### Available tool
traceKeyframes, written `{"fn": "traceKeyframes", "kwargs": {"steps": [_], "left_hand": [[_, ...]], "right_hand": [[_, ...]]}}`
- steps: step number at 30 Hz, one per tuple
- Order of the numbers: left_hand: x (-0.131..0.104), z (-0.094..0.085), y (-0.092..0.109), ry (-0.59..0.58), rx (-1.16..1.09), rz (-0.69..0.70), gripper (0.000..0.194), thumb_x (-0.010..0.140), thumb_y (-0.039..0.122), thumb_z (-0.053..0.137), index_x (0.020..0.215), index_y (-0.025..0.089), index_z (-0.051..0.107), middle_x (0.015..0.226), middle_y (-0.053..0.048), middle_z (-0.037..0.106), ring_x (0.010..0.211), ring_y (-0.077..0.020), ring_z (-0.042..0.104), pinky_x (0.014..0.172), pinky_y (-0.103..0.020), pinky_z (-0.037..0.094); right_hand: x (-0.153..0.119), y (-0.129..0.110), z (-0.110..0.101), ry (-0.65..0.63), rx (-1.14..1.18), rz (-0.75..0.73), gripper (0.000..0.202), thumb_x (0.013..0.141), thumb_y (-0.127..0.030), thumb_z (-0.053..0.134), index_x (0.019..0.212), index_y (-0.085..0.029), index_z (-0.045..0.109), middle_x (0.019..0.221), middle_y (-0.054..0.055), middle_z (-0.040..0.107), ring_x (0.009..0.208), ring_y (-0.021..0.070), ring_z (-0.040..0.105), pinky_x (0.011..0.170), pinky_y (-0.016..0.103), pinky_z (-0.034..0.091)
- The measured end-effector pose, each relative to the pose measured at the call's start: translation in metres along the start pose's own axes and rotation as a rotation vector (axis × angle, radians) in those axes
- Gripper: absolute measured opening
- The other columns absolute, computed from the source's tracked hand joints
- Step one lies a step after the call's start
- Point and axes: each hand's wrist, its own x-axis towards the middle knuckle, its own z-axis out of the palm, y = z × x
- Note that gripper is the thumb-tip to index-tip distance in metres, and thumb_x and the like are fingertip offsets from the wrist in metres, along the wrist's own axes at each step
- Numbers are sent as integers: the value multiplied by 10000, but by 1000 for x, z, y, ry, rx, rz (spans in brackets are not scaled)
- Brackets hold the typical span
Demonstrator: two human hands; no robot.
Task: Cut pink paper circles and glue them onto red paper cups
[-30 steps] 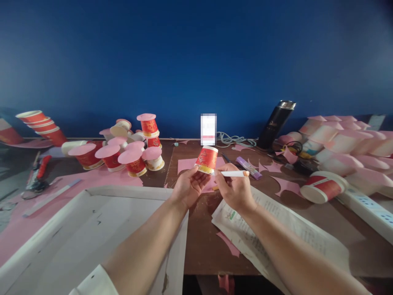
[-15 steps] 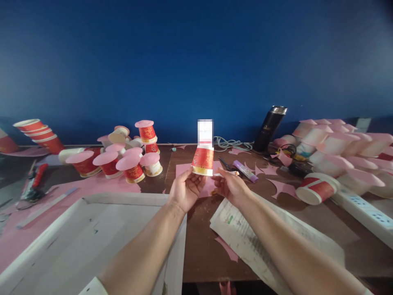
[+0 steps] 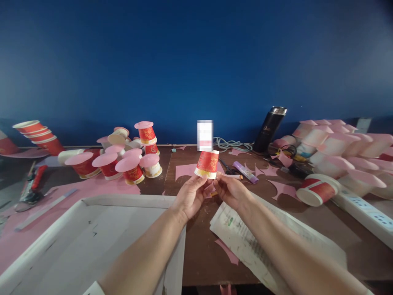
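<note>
A red paper cup (image 3: 207, 164) with a gold band is held bottom-up over the table, its wide rim low. My left hand (image 3: 192, 196) grips that rim from the left and below. Beside it, my right hand (image 3: 231, 189) is closed round a thin white stick (image 3: 232, 176) with an orange end, its fingertips at the cup's lower right edge. Pink paper (image 3: 184, 172) lies behind and under the hands. A purple tube (image 3: 245, 172) rests on the table to the right, near dark scissors (image 3: 226, 166) partly hidden by the cup.
Several cups with pink discs (image 3: 129, 163) stand at left, near stacked red cups (image 3: 46, 137). In front lies a white tray (image 3: 123, 200). At right are newspaper (image 3: 245, 237), a black flask (image 3: 270, 129), a cup on its side (image 3: 317, 190), a power strip (image 3: 365, 213) and piled pink-topped cups (image 3: 337, 143).
The cup has moved slightly right and down and now leans the other way. My left hand has shifted right with it, closer to my right hand, which is slightly lower.
</note>
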Motion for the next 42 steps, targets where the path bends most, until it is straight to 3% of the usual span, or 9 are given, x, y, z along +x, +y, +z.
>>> {"fn": "traceKeyframes", "kwargs": {"steps": [3,5,8,11,15,18,26,32,42], "left_hand": [[2,-2,-1,60,4,36,95,729,97,701,814,91,660,783,-51,672,711,-91,639,722,-194,550],[3,-2,0,112,-13,54,58,740,79,679,794,86,656,781,-58,675,717,-99,646,729,-207,557],[4,0,3,202,-41,66,42,768,50,626,745,79,646,730,-65,672,688,-107,649,714,-216,565],[5,2,5,258,-52,53,108,793,42,579,707,77,635,676,-72,660,648,-108,644,696,-218,565],[5,1,6,232,-61,53,120,777,37,585,676,92,618,652,-63,647,642,-107,637,697,-214,556],[6,0,5,216,-65,70,125,770,35,588,665,96,616,650,-57,643,644,-103,632,699,-207,550],[5,1,5,222,-49,30,170,802,24,543,661,58,632,651,-79,644,623,-103,628,685,-213,550],[6,1,5,223,-57,35,187,805,15,533,652,64,629,640,-74,638,619,-98,623,687,-206,546],[8,-1,4,204,-62,28,142,801,31,558,683,54,634,672,-79,635,637,-101,618,687,-210,540]], "right_hand": [[-2,0,0,44,13,139,74,722,-100,626,772,-148,599,669,24,640,583,100,625,549,185,578],[-3,-1,0,126,-72,147,173,726,-158,648,891,-165,593,726,26,655,594,118,626,502,216,568],[-7,-6,0,215,-303,-91,303,783,-311,624,1059,-197,571,825,33,669,590,126,608,440,225,521],[-15,-11,1,119,-518,-412,345,859,-419,530,1108,-190,599,749,21,651,542,122,575,484,245,507],[-27,-13,5,11,-785,-743,237,883,-341,535,1010,-197,674,880,64,678,811,188,647,737,314,528],[-30,-12,7,-12,-880,-878,179,885,-272,543,983,-208,679,914,58,694,872,188,640,798,325,509],[-26,-11,4,-42,-928,-927,172,888,-218,542,1002,-218,672,947,39,706,906,180,634,814,312,495],[-28,-9,5,-60,-931,-847,155,885,-235,549,949,-215,688,924,39,709,872,176,644,788,303,504],[-29,-9,6,-14,-944,-891,167,884,-242,548,970,-214,688,923,50,710,885,184,649,800,309,510]]}}
